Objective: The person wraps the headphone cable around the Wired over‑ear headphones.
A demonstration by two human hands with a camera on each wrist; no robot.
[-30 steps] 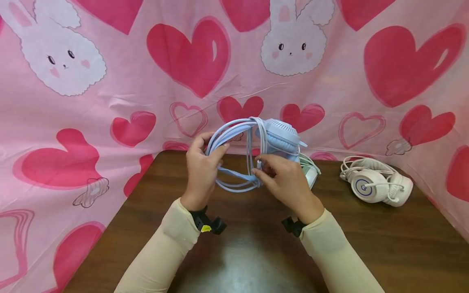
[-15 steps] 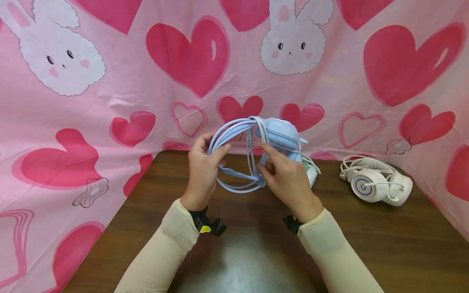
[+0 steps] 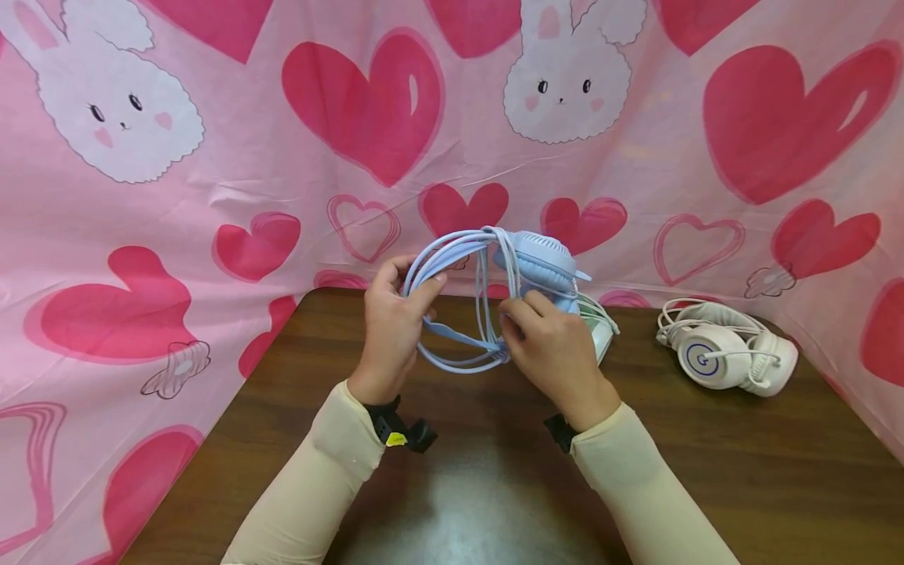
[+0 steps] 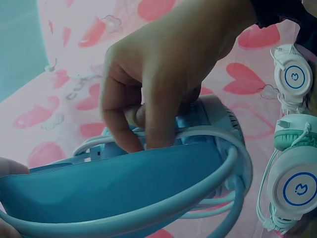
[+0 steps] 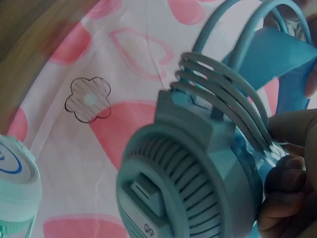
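Observation:
A light blue headset is held up over the table, its cable wound in several loops around it. My left hand grips the headband on the left, thumb in front. At the other side my right hand pinches the cable strands just below the ear cup. The right wrist view shows the loops passing over the arm above the ear cup, with the fingers curled at the strands. In the left wrist view the right hand reaches behind the wide blue band. Its fingertips are partly hidden.
A white headset lies on the brown table at the right. Behind my right hand sits a white and green headset, mostly covered. A pink cloth with hearts and rabbits hangs behind the table.
My right hand first held the cable's plug end, then extended its index finger along the strands; now the fingers are curled in at them. The left hand and headset have barely moved.

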